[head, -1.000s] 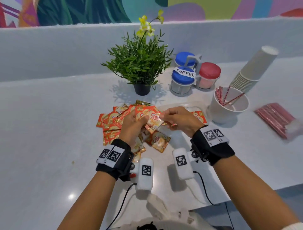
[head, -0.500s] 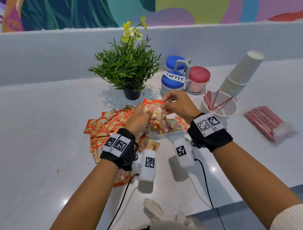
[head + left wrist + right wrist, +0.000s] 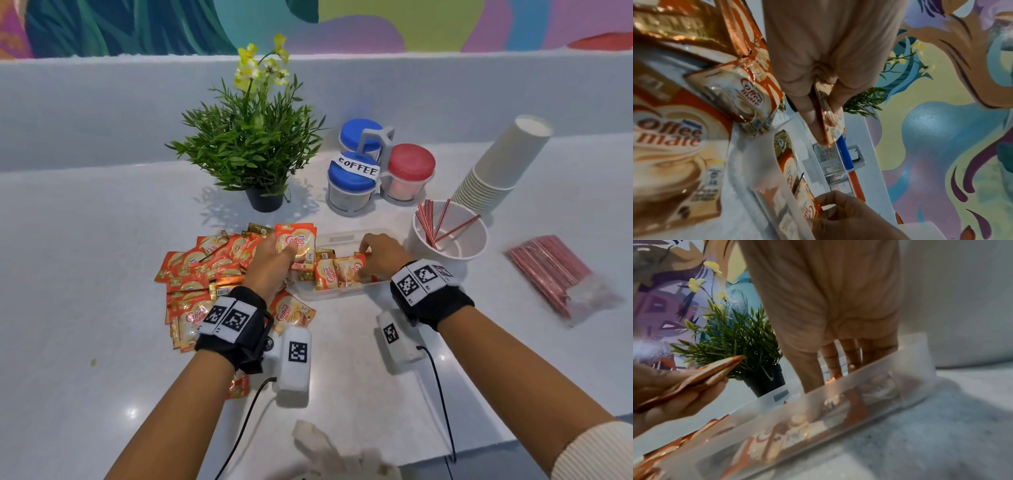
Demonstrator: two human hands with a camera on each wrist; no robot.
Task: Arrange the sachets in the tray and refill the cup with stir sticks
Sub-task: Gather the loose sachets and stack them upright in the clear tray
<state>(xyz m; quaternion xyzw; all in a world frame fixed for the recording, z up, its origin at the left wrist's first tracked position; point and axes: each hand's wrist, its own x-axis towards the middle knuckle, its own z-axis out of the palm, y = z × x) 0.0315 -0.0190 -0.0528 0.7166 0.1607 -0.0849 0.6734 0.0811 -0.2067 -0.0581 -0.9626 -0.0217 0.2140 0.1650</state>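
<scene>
Bright mural (image 3: pixel 376 24) above a pale ledge (image 3: pixel 102 102) and white counter (image 3: pixel 85 274).

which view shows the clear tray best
The head view: the tray shows whole, part-filled with sachets. The right wrist view shows only its blurred front wall close up; the left wrist view shows one frosted end.

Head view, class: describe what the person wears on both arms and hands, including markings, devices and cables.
Both hands are bare. The left hand and right hand each carry a black wrist strap with white square-code tags. A white rounded device bearing one such tag hangs beside each wrist, trailing a black cable. A cream ribbed sleeve shows on the right forearm only.
</scene>
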